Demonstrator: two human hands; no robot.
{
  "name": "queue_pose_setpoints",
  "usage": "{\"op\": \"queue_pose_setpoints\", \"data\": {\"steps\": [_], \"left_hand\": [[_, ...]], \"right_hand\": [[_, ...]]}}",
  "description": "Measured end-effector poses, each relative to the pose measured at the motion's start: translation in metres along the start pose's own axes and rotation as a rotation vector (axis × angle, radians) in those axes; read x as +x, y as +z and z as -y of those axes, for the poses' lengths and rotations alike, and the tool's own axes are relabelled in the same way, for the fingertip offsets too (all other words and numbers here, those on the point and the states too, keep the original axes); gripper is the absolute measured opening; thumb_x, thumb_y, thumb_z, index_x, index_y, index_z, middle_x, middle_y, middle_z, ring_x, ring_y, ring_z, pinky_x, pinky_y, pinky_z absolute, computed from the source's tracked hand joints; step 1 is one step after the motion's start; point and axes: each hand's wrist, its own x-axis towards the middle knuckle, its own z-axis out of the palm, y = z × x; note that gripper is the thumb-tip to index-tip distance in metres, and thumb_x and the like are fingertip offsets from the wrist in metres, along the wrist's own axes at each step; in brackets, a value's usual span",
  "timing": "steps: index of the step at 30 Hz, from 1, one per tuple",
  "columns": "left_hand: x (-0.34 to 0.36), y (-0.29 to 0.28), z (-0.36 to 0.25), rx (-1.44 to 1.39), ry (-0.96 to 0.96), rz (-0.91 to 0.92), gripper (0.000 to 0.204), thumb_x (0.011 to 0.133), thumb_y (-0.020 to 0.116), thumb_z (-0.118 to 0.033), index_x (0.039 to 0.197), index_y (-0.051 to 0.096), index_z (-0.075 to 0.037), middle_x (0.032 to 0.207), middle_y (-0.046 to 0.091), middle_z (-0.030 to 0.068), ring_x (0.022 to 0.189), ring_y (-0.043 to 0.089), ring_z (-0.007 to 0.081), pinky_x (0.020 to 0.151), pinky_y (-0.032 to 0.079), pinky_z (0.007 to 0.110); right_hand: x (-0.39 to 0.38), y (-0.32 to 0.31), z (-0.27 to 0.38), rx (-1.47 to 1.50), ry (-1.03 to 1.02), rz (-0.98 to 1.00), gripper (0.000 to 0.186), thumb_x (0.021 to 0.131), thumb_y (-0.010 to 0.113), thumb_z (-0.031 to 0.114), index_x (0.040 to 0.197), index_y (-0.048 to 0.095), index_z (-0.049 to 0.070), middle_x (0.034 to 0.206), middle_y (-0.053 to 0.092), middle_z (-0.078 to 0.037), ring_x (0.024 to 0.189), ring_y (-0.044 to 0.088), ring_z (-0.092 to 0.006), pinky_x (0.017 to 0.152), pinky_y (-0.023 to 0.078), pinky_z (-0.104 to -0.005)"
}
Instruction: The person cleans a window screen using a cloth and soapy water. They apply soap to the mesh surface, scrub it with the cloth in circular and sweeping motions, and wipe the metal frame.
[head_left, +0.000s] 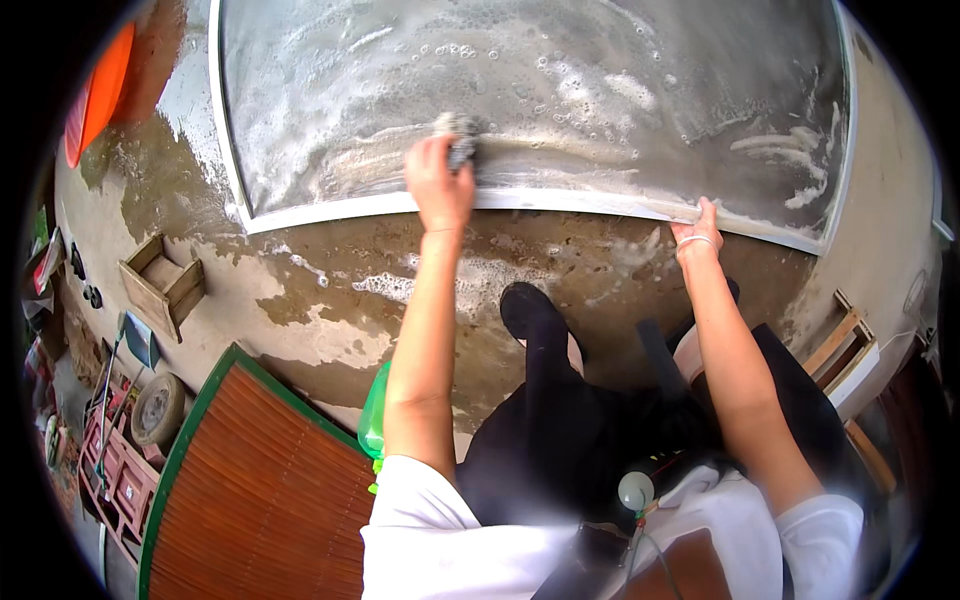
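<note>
Across the foam-streaked grey panel [480, 80], near the lower stretch of its white frame [330, 212], a blurred grey scrubber [462, 140] is pressed by the left hand [438, 180], whose fingers are closed around it. By the right hand [700, 232], the near edge of the frame is touched, right of the scrubber; whether its fingers are wrapped underneath cannot be told. Scrubbing with suds is judged to be the step in hand. For a further stroke, firm, even pressure would be called for, with the frame steadied and the foamy strip by the edge covered.

At the upper left, an orange basin [100, 95] is seen from outside, so its contents cannot be told. Beside the left forearm [418, 370], a green plastic object [372, 415], possibly a container, is partly covered; nothing can be made out inside. On the ground [330, 345], an open-sided wooden piece [165, 285] is placed, with no contents discernible.
</note>
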Motion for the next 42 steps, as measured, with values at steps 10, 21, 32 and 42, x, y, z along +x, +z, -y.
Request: {"op": "queue_pose_setpoints", "data": {"steps": [10, 21, 32, 42], "left_hand": [[0.072, 0.007, 0.005, 0.136, 0.025, -0.163, 0.036, 0.061, 0.072, -0.003, 0.094, 0.061, -0.013, 0.104, 0.056, 0.0156, 0.098, 0.053, 0.0327, 0.084, 0.044, 0.041], [0.066, 0.058, -0.100, -0.201, 0.074, -0.025, 0.040, 0.063, 0.064, 0.003, 0.101, 0.057, -0.007, 0.111, 0.055, 0.0131, 0.104, 0.051, 0.0338, 0.089, 0.041, 0.042], [0.169, 0.052, -0.045, 0.037, 0.155, -0.231, 0.030, 0.068, 0.056, 0.004, 0.096, 0.058, -0.002, 0.110, 0.055, 0.0154, 0.102, 0.051, 0.0335, 0.087, 0.042, 0.043], [0.093, 0.132, -0.217, -0.504, 0.364, 0.129, 0.033, 0.064, 0.058, 0.005, 0.095, 0.059, -0.006, 0.105, 0.057, 0.0119, 0.098, 0.052, 0.0332, 0.085, 0.043, 0.040]], "right_hand": [[-0.001, -0.008, 0.015, -0.088, 0.063, 0.092, 0.048, 0.082, 0.068, 0.024, 0.116, 0.047, -0.002, 0.110, 0.057, -0.017, 0.091, 0.062, -0.0329, 0.074, 0.055, -0.0490], [0.001, -0.014, 0.006, -0.024, 0.025, 0.146, 0.046, 0.084, 0.066, 0.026, 0.112, 0.047, -0.006, 0.106, 0.057, -0.019, 0.087, 0.063, -0.0315, 0.071, 0.056, -0.0484], [-0.011, -0.009, 0.011, -0.077, 0.074, 0.105, 0.055, 0.082, 0.069, 0.032, 0.110, 0.044, -0.009, 0.100, 0.058, -0.019, 0.078, 0.063, -0.0289, 0.064, 0.057, -0.0438], [0.004, -0.015, 0.001, -0.062, 0.063, 0.090, 0.048, 0.082, 0.069, 0.030, 0.109, 0.051, -0.004, 0.098, 0.060, -0.016, 0.077, 0.064, -0.0291, 0.062, 0.056, -0.0445]]}}
